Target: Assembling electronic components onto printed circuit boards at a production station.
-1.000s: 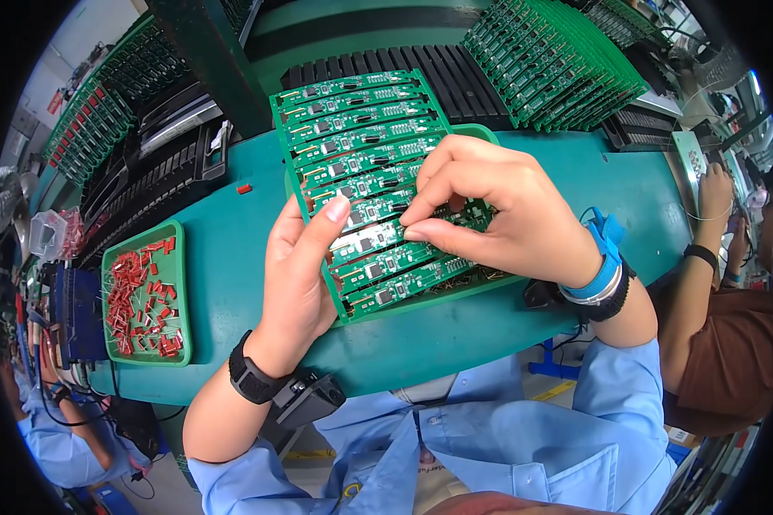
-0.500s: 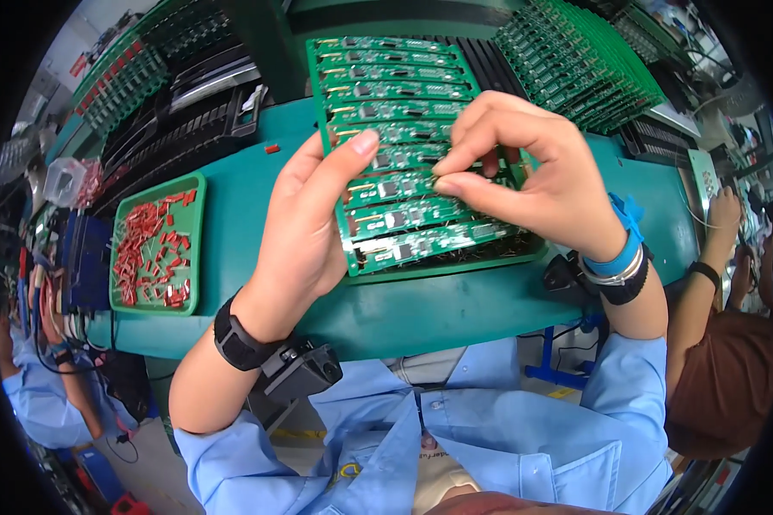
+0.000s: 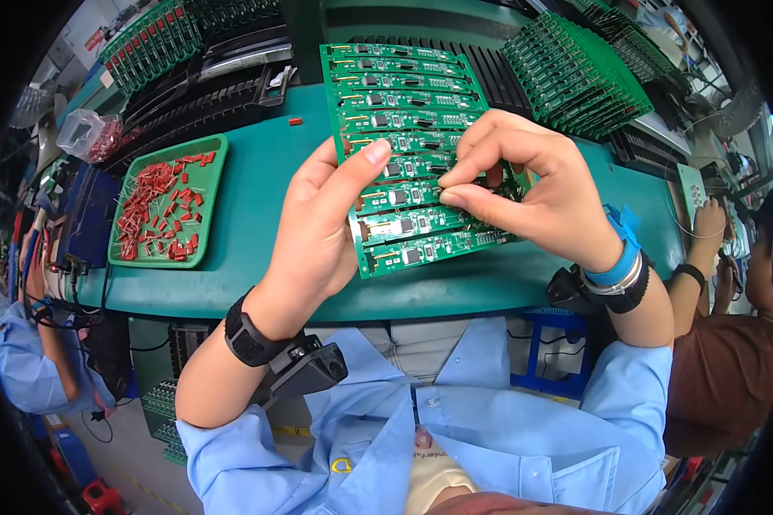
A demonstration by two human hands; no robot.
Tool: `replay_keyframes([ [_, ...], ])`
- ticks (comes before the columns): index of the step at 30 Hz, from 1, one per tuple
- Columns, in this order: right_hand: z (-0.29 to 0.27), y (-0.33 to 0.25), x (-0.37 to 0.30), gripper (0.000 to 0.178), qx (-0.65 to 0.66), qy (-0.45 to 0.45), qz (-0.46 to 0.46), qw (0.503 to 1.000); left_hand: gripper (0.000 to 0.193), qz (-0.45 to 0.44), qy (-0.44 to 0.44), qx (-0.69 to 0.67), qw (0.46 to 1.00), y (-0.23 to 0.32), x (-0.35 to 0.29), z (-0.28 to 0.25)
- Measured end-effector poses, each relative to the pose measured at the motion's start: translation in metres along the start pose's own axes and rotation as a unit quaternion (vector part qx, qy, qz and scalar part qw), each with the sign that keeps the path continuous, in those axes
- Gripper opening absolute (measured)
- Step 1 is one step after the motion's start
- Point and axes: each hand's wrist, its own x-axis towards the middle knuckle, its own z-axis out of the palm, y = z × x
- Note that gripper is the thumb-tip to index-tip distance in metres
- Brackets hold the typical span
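Note:
A green circuit board panel (image 3: pixel 408 120), made of several narrow boards in rows, is held tilted above the table. My left hand (image 3: pixel 313 219) grips its left edge, thumb on the face of the boards and fingers behind. The thumb and forefinger of my right hand (image 3: pixel 537 180) are pinched together at the panel's lower middle rows. Whatever lies between those fingertips is too small to make out. To the left, a green tray (image 3: pixel 215 202) contains many loose red two-legged components (image 3: pixel 150 202). One red component (image 3: pixel 295 121) lies alone on the table.
Upright green boards (image 3: pixel 571 73) fill a rack at the back right, and black slotted racks (image 3: pixel 219 103) stand at the back left. A clear plastic cup (image 3: pixel 79 130) sits beyond the tray. At the far right is a co-worker's hand (image 3: pixel 709 219).
The view has shifted slightly. The panel sits a little farther right and hides the dark-filled green tray that showed beneath it. Both hands keep their hold at the panel.

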Motion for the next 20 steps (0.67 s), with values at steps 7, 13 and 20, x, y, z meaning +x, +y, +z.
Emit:
replay_keyframes([
  [7, 0.010, -0.018, -0.010, 0.009, -0.020, -0.007, 0.021, 1.000, 0.022, 0.019, 0.007, -0.003, 1.000, -0.005, -0.020, -0.005],
  [13, 0.017, -0.028, -0.006, 0.008, -0.052, -0.042, 0.018, 0.998, 0.023, 0.018, 0.012, -0.039, 0.999, -0.003, -0.032, -0.019],
  [20, 0.031, -0.027, 0.007, 0.006, -0.055, -0.029, 0.041, 0.997, 0.014, 0.022, -0.103, -0.083, 0.991, 0.000, -0.035, -0.051],
])
